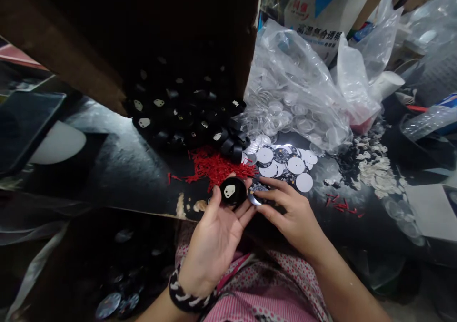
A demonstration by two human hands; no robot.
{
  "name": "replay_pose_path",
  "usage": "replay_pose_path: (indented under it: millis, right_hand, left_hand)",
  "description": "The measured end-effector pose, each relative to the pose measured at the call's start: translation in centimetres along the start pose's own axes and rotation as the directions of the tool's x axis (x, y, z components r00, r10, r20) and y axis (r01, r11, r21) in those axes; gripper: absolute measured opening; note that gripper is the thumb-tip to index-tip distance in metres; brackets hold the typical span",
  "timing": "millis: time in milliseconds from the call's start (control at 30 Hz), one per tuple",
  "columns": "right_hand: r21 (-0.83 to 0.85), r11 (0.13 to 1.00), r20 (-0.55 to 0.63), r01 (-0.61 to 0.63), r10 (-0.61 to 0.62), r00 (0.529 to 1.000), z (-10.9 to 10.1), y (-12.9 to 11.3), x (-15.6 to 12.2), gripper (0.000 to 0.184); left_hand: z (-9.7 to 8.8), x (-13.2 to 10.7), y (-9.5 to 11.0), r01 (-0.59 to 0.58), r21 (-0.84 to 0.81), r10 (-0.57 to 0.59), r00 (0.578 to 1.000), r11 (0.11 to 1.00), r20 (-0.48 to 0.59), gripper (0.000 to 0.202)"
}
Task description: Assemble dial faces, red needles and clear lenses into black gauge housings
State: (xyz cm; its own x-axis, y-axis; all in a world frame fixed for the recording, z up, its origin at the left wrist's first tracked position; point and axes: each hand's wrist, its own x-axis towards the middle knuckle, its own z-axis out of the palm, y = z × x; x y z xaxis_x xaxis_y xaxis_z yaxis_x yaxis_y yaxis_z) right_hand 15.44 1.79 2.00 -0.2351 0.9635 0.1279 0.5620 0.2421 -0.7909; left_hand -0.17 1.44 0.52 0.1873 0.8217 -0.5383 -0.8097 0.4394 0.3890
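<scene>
Palm up, my left hand (218, 234) holds a round black case (238, 196) between thumb and fingers. A small white plate with holes (229, 191) sits in the middle of that case. Just beside it, my right hand (293, 210) pinches a dark printed dial (256, 192) with a shiny lower edge, close to my left fingertips. Beyond both hands lies a heap of thin red pointers (214, 167). More dials, some with their white backs up (296, 165), are spread past my right fingers.
A dark, open-fronted box (193, 27) spills black cases (178, 122) onto the black table (143, 184). A plastic bag with clear discs (274, 108) lies at its right. Small whitish parts (378, 170) and several loose red pointers (344, 205) lie farther right. More dials (109, 305) are low at left.
</scene>
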Motion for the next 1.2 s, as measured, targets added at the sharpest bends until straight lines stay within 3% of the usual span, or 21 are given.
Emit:
replay_pose_path:
  millis: [233, 367, 467, 567, 667, 733, 900, 1033, 1200]
  right_hand:
    - [0.243, 0.923, -0.027, -0.299, 0.314, 0.949, 0.0, 1.0, 0.6, 0.032]
    - [0.336, 0.879, -0.074, -0.34, 0.384, 0.92, -0.5, 1.3, 0.9, 0.015]
    - [0.363, 0.858, -0.072, -0.363, 0.414, 0.907, -1.1, 2.0, 0.9, 0.022]
    - [0.19, 0.921, -0.096, -0.34, 0.362, 0.927, -2.0, 2.8, 0.8, 0.023]
    - [-0.066, 0.978, -0.278, -0.196, 0.171, 0.945, -2.8, 3.0, 0.5, 0.014]
    - [-0.084, 0.984, -0.343, -0.156, 0.119, 0.932, -3.1, 2.2, 0.4, 0.01]
    - [0.14, 0.976, -0.062, -0.168, 0.178, 0.982, -1.5, -1.0, 0.7, 0.01]
    - [0.126, 0.966, -0.067, -0.227, 0.237, 0.969, -0.5, -1.7, 1.2, 0.006]
    - [0.141, 0.95, -0.028, -0.278, 0.284, 0.958, -0.6, -1.1, 1.4, 0.006]
  left_hand:
    - [-0.1, -0.3, -1.2, -0.07, 0.024, 0.068, 0.994, 0.997, 0.085, 0.035]
    - [-0.3, 0.0, -1.5, -0.094, 0.084, 0.087, 0.993, 0.992, 0.083, 0.035]
    - [-0.4, 0.2, -1.4, -0.097, 0.133, 0.091, 0.994, 0.986, 0.052, 0.038]
    - [-0.4, 0.2, -1.2, -0.078, 0.16, 0.075, 0.997, 0.984, 0.025, 0.039]
    - [-0.2, 0.0, -1.1, -0.056, 0.159, 0.053, 0.998, 0.986, 0.019, 0.037]
    - [0.0, -0.1, -1.2, -0.043, 0.177, 0.04, 0.999, 0.983, 0.021, 0.034]
    - [0.1, -0.4, -2.0, -0.076, 0.227, 0.068, 0.997, 0.971, 0.042, 0.028]
    - [-0.3, -0.4, -2.3, -0.063, 0.31, 0.057, 0.998, 0.949, 0.028, 0.027]
    - [-0.9, -0.5, -2.1, -0.103, 0.351, 0.072, 0.992, 0.931, 0.102, 0.028]
